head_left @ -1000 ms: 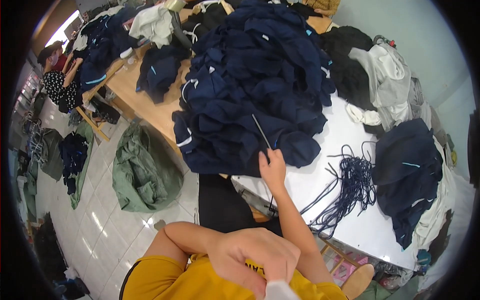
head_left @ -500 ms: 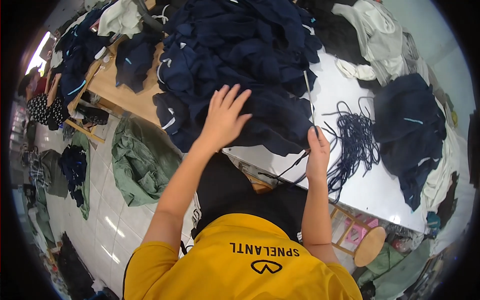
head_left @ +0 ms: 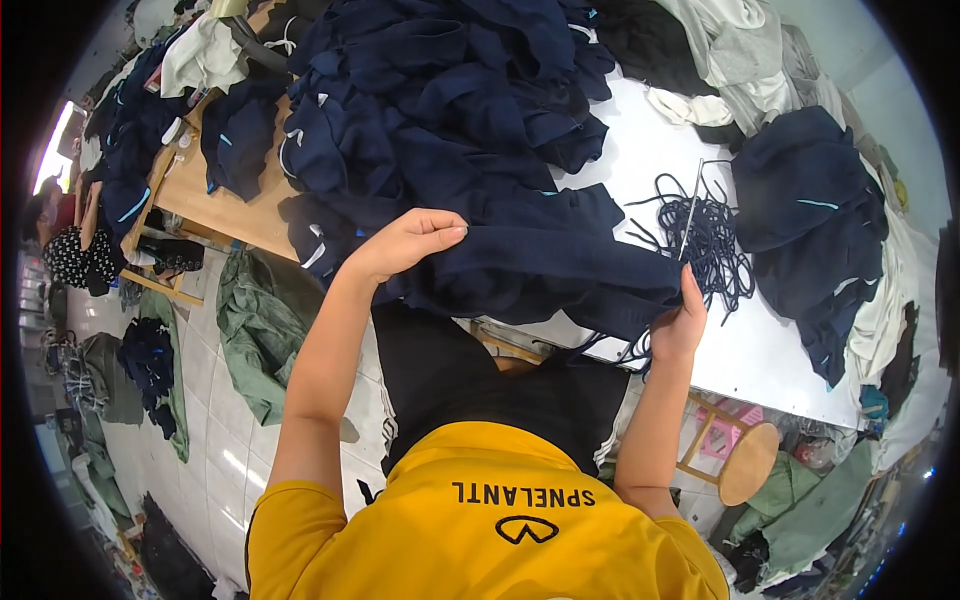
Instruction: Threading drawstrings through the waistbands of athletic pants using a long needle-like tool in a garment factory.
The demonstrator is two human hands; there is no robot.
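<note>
A navy garment (head_left: 560, 262) is stretched between my hands at the near edge of the white table, its folded band running left to right. My left hand (head_left: 412, 243) pinches the band's left part between thumb and fingers. At the other end my right hand (head_left: 680, 322) is closed on the band and on a thin metal rod (head_left: 692, 210), which points up and away past the thumb. Dark cord hangs beneath the right end of the garment. Behind the rod lies a loose bundle of navy cords (head_left: 722, 262) on the table.
A large heap of navy garments (head_left: 430, 110) fills the far middle. More navy clothing (head_left: 810, 220) lies on the white table (head_left: 770, 365) at right. Green fabric (head_left: 258, 335) is on the floor at left; a round wooden stool (head_left: 748, 465) stands at lower right. Another person (head_left: 80, 245) is at far left.
My left hand has gone from spread fingers over the cloth to pinching the band. My right hand has moved right with the rod, and the garment is now drawn out between both hands.
</note>
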